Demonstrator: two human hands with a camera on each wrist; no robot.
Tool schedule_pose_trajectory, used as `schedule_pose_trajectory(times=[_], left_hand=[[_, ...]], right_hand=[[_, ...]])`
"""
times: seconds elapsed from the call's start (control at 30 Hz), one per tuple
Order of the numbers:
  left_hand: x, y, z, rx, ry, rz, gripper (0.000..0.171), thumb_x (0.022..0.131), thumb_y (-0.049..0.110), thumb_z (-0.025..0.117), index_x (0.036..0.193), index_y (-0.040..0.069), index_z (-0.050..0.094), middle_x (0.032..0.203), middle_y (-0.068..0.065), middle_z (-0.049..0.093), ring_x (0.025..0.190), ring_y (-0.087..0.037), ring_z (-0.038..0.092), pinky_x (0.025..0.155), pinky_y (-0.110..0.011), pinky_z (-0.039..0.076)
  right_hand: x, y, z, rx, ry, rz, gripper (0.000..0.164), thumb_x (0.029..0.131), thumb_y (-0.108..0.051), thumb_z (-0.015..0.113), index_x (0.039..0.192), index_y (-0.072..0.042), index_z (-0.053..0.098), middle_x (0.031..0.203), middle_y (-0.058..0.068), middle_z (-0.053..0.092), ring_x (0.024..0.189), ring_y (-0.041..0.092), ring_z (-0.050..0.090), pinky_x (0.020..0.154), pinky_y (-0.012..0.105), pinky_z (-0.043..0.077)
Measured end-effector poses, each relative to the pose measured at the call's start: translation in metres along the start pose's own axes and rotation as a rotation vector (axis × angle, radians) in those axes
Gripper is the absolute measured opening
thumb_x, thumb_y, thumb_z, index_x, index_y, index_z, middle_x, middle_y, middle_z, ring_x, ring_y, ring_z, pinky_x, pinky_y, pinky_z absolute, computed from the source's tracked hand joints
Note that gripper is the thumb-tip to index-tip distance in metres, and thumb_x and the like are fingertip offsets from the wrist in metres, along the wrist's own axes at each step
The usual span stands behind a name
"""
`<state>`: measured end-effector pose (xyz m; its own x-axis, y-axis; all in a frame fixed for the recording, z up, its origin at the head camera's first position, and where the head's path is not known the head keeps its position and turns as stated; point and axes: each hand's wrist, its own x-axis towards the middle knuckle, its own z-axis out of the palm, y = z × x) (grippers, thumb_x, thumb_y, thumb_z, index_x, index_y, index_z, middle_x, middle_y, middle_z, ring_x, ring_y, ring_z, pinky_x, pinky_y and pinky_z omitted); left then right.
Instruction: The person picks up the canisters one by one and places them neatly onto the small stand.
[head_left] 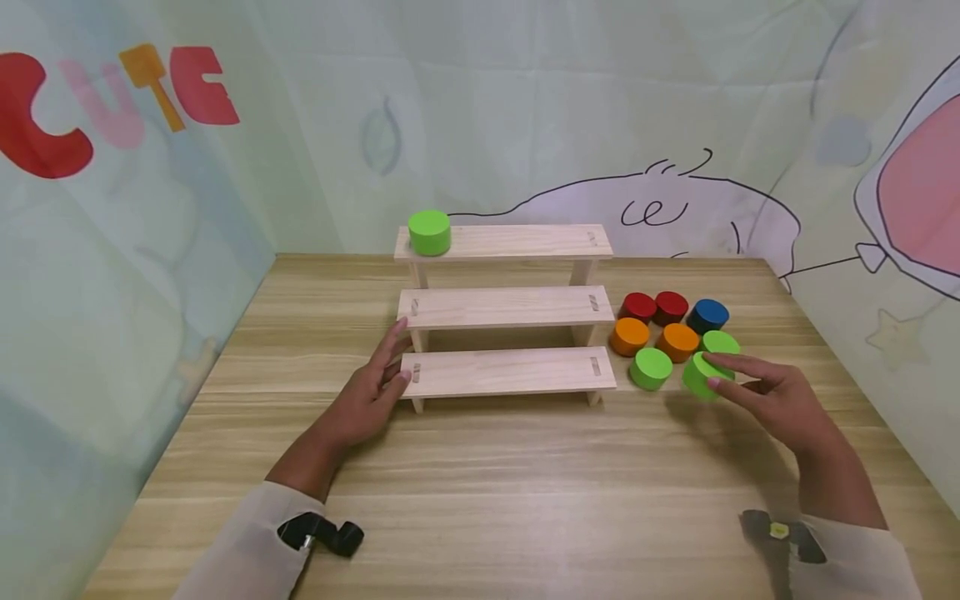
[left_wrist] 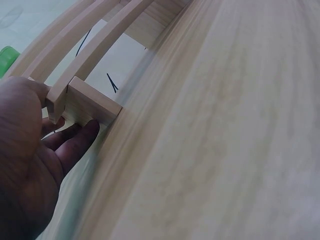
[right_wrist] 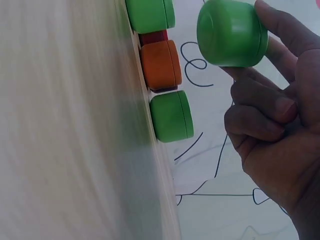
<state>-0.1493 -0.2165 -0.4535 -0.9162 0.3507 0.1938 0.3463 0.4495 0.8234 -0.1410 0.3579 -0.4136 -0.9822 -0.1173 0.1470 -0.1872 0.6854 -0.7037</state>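
A three-step wooden rack (head_left: 506, 307) stands in the middle of the table in the head view. At its left end my left hand (head_left: 367, 400) touches the lower steps, thumb by the front plank and fingers extended along the side; the left wrist view shows these fingers (left_wrist: 77, 142) beside the rack's leg. My right hand (head_left: 776, 400) pinches a green round block (head_left: 701, 379) between thumb and fingers. The right wrist view shows this block (right_wrist: 232, 32) raised off the table. Another green block (head_left: 430, 232) sits at the left of the top step.
Right of the rack, on the table, are two red blocks (head_left: 671, 308), a blue block (head_left: 708, 317), two orange blocks (head_left: 678, 342) and two more green blocks (head_left: 650, 369). A printed cloth backdrop (head_left: 525, 125) rises behind the wooden table (head_left: 525, 500).
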Motion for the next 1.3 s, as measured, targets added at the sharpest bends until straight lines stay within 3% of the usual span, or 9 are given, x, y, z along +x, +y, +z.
schedule_pose_trajectory(times=[0.03,0.27,0.5,0.7,0.97,1.03,1.2,1.3], left_hand=[[0.0,0.0,0.0,0.002,-0.001,0.0,0.078,0.116,0.006,0.045,0.178,0.029,0.003,0.176,-0.029,0.031,0.149,-0.051,0.053,0.118,-0.064,0.048],[0.0,0.002,-0.001,0.011,0.001,0.005,0.078,0.116,0.007,0.045,0.178,0.029,0.003,0.175,-0.029,0.032,0.148,-0.051,0.054,0.117,-0.064,0.049],[0.003,0.004,-0.001,-0.001,-0.002,0.004,0.078,0.116,0.008,0.045,0.178,0.03,0.003,0.175,-0.029,0.033,0.148,-0.05,0.054,0.117,-0.064,0.05],[0.003,0.001,0.0,-0.005,-0.003,-0.001,0.078,0.116,0.007,0.046,0.178,0.031,0.003,0.176,-0.029,0.033,0.149,-0.05,0.054,0.118,-0.063,0.049],[0.003,-0.001,0.001,-0.012,0.002,0.013,0.078,0.116,0.007,0.046,0.178,0.031,0.004,0.176,-0.028,0.033,0.148,-0.05,0.054,0.118,-0.062,0.049],[0.003,-0.001,0.0,-0.014,0.003,0.007,0.078,0.116,0.008,0.046,0.178,0.032,0.004,0.176,-0.028,0.032,0.148,-0.05,0.054,0.118,-0.062,0.049],[0.002,-0.002,0.0,-0.008,0.0,-0.004,0.078,0.117,0.009,0.046,0.178,0.033,0.003,0.177,-0.027,0.032,0.149,-0.049,0.054,0.117,-0.063,0.05],[0.0,-0.002,-0.001,-0.006,-0.001,-0.003,0.078,0.117,0.009,0.045,0.178,0.032,0.003,0.176,-0.028,0.032,0.149,-0.049,0.054,0.118,-0.063,0.049]], right_hand=[[0.0,0.0,0.001,0.009,0.015,-0.019,0.04,0.102,-0.02,0.081,0.141,-0.015,0.076,0.129,-0.043,0.062,0.112,-0.023,0.052,0.079,0.008,0.056],[-0.002,-0.008,0.009,0.026,0.12,-0.122,0.045,0.098,-0.007,0.083,0.141,-0.015,0.075,0.138,-0.024,0.072,0.11,-0.025,0.058,0.078,0.005,0.057],[-0.003,-0.023,0.012,0.068,0.248,-0.174,0.044,0.096,0.001,0.082,0.139,-0.003,0.074,0.131,-0.043,0.061,0.107,-0.025,0.062,0.074,0.004,0.056],[-0.001,-0.035,0.014,0.105,0.337,-0.197,0.043,0.095,0.005,0.081,0.137,-0.003,0.076,0.131,-0.04,0.065,0.082,-0.019,0.069,0.067,0.006,0.056],[0.008,-0.056,0.019,0.134,0.395,-0.226,0.043,0.092,0.007,0.082,0.134,-0.002,0.077,0.128,-0.038,0.065,0.093,-0.022,0.069,0.071,0.004,0.056],[0.013,-0.061,0.021,0.131,0.402,-0.243,0.043,0.091,0.008,0.083,0.133,-0.003,0.078,0.13,-0.029,0.07,0.09,-0.023,0.069,0.07,0.004,0.056],[0.025,-0.077,0.023,0.119,0.42,-0.274,0.043,0.09,0.01,0.083,0.132,-0.001,0.078,0.137,0.02,0.074,0.069,-0.021,0.064,0.058,0.003,0.05],[0.034,-0.088,0.027,0.105,0.423,-0.291,0.042,0.091,0.007,0.084,0.132,-0.002,0.079,0.136,0.028,0.073,0.056,-0.013,0.049,0.051,0.004,0.041]])
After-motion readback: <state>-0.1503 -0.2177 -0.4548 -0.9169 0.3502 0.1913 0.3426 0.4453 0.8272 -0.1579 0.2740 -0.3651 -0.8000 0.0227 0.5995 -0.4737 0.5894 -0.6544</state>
